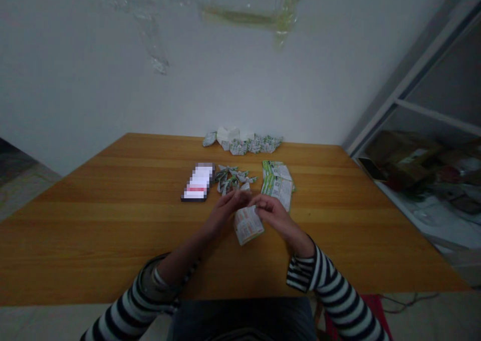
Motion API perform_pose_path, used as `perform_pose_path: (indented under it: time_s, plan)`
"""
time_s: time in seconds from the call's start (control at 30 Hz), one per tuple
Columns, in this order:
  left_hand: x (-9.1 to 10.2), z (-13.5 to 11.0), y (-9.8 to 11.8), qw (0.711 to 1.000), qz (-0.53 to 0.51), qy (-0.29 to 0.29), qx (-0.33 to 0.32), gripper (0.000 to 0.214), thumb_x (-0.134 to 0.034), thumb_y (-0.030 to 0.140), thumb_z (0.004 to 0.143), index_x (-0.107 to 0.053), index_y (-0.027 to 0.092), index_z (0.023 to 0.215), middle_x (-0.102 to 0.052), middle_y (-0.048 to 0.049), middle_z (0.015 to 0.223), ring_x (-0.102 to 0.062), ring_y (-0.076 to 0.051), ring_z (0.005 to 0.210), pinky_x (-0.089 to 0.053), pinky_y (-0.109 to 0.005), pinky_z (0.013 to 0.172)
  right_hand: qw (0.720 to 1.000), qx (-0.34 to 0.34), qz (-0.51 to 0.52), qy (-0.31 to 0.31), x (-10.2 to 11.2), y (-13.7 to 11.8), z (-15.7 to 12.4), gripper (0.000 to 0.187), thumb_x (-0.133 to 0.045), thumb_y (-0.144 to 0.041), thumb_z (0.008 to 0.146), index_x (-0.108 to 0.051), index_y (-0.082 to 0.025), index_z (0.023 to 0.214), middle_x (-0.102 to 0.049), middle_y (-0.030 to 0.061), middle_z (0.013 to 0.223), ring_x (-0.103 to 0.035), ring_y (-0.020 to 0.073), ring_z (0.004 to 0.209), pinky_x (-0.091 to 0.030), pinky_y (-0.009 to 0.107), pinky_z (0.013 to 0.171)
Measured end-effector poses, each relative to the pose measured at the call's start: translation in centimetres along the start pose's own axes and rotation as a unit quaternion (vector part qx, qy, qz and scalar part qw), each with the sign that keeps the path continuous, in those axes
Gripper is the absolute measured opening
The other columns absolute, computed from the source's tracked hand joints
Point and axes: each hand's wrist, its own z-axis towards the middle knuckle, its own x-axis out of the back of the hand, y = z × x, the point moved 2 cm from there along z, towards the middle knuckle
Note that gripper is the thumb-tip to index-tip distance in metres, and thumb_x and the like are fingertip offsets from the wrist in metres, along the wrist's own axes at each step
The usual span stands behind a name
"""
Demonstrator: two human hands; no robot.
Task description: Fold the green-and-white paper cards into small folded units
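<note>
A small printed sheet of paper [248,226], white with orange and grey print, hangs above the table between my hands, looking folded. My left hand [230,201] pinches its upper left edge; the fingertips are partly blurred. At the upper right edge, my right hand [273,212] is closed on the same paper with thumb and fingers. Just beyond my left hand lie several crumpled or folded paper pieces [229,177] with green print. Past my right hand is a stack of flat green-and-white printed leaflets [278,178].
A phone [198,182] with a lit, pixelated screen lies left of the paper pieces. A row of folded paper pieces [248,144] runs along the back of the wooden table [112,216], against the white wall. Cluttered shelves [417,165] stand at the right.
</note>
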Motion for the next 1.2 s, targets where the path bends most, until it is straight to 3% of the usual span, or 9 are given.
perform_pose_path:
  time_s: [0.1, 0.17, 0.37, 0.53, 0.63, 0.77, 0.9, 1.1, 1.2]
  plan:
    - [-0.2, -0.2, -0.1, 0.992, 0.085, -0.088, 0.038, 0.038, -0.066, 0.047, 0.08, -0.073, 0.011, 0.091, -0.073, -0.0085, 0.085, -0.066, -0.019, 0.076, -0.049, -0.028, 0.074, 0.996, 0.002, 0.027, 0.087, 1.7, -0.7, 0.1, 0.018, -0.061, -0.024, 0.073, -0.066, -0.021, 0.089, -0.061, -0.004, 0.067, -0.052, 0.0099, 0.056, -0.038, 0.019, 0.053]
    - [-0.3, -0.3, -0.2, 0.987, 0.109, -0.114, 0.039, 0.035, -0.068, 0.044, 0.08, -0.073, 0.011, 0.091, -0.073, -0.008, 0.083, -0.065, -0.019, 0.074, -0.048, -0.028, 0.073, 0.993, -0.013, 0.038, 0.109, 2.2, -0.6, 0.2, 0.022, -0.065, -0.026, 0.072, -0.068, -0.022, 0.094, -0.059, -0.0055, 0.061, -0.049, 0.0092, 0.051, -0.036, 0.019, 0.049]
    - [-0.2, -0.2, -0.3, 0.987, 0.095, -0.121, 0.043, 0.033, -0.072, 0.04, 0.077, -0.071, 0.013, 0.096, -0.073, -0.0073, 0.088, -0.065, -0.019, 0.075, -0.048, -0.028, 0.074, 0.985, -0.092, 0.104, 0.1, 1.9, 0.3, 0.1, 0.028, -0.081, -0.034, 0.063, -0.072, -0.018, 0.083, -0.072, 0.0017, 0.076, -0.063, 0.0138, 0.064, -0.048, 0.025, 0.062]
    - [0.1, -0.2, -0.2, 0.985, 0.103, -0.132, 0.051, 0.03, -0.072, 0.041, 0.076, -0.071, 0.013, 0.087, -0.071, -0.0052, 0.08, -0.062, -0.016, 0.072, -0.046, -0.025, 0.069, 0.988, -0.105, 0.09, 0.073, 1.6, 1.3, 0.0, 0.029, -0.085, -0.033, 0.057, -0.071, -0.016, 0.076, -0.072, 0.0003, 0.069, -0.064, 0.0137, 0.059, -0.049, 0.025, 0.06]
    - [0.4, 0.1, -0.5, 0.986, 0.112, -0.112, 0.049, 0.03, -0.073, 0.042, 0.074, -0.07, 0.012, 0.076, -0.068, -0.003, 0.07, -0.059, -0.013, 0.065, -0.043, -0.022, 0.064, 0.995, -0.065, 0.029, 0.068, 1.4, 1.6, 0.1, 0.028, -0.081, -0.037, 0.065, -0.075, -0.017, 0.083, -0.075, 0.0021, 0.075, -0.067, 0.017, 0.064, -0.052, 0.029, 0.064]
    - [0.8, 0.4, -0.5, 0.988, 0.101, -0.1, 0.067, 0.032, -0.073, 0.044, 0.073, -0.071, 0.012, 0.073, -0.067, -0.0031, 0.067, -0.056, -0.012, 0.06, -0.041, -0.022, 0.059, 0.992, 0.025, -0.108, 0.061, 1.1, 0.9, 0.0, 0.023, -0.067, -0.036, 0.081, -0.076, -0.023, 0.098, -0.076, 0.0045, 0.097, -0.071, 0.0246, 0.086, -0.055, 0.037, 0.077]
    - [1.3, 0.2, 0.4, 0.986, 0.112, -0.106, 0.065, 0.032, -0.072, 0.044, 0.074, -0.071, 0.012, 0.072, -0.067, -0.0028, 0.064, -0.054, -0.012, 0.057, -0.04, -0.022, 0.057, 0.962, 0.101, -0.247, 0.05, 1.0, -0.1, -0.5, 0.025, -0.058, -0.024, 0.087, -0.073, -0.027, 0.108, -0.075, 0.003, 0.104, -0.071, 0.0239, 0.091, -0.056, 0.037, 0.079]
    - [2.0, 0.2, 0.6, 0.979, 0.131, -0.127, 0.087, 0.035, -0.068, 0.045, 0.076, -0.067, 0.009, 0.074, -0.065, -0.0029, 0.065, -0.052, -0.011, 0.058, -0.04, -0.023, 0.059, 0.904, 0.205, -0.375, 0.011, 0.6, -0.4, -1.6, 0.039, -0.053, -0.009, 0.085, -0.068, -0.023, 0.118, -0.073, 0.0052, 0.109, -0.071, 0.0193, 0.095, -0.055, 0.032, 0.086]
    - [2.2, 0.5, 0.5, 0.969, 0.206, -0.13, 0.052, 0.036, -0.061, 0.045, 0.081, -0.064, 0.01, 0.071, -0.059, -0.0007, 0.061, -0.048, -0.011, 0.055, -0.038, -0.022, 0.055, 0.91, 0.197, -0.363, 0.043, 0.2, 0.0, -1.6, 0.037, -0.052, -0.012, 0.087, -0.068, -0.023, 0.118, -0.073, 0.0057, 0.111, -0.07, 0.0197, 0.097, -0.054, 0.032, 0.087]
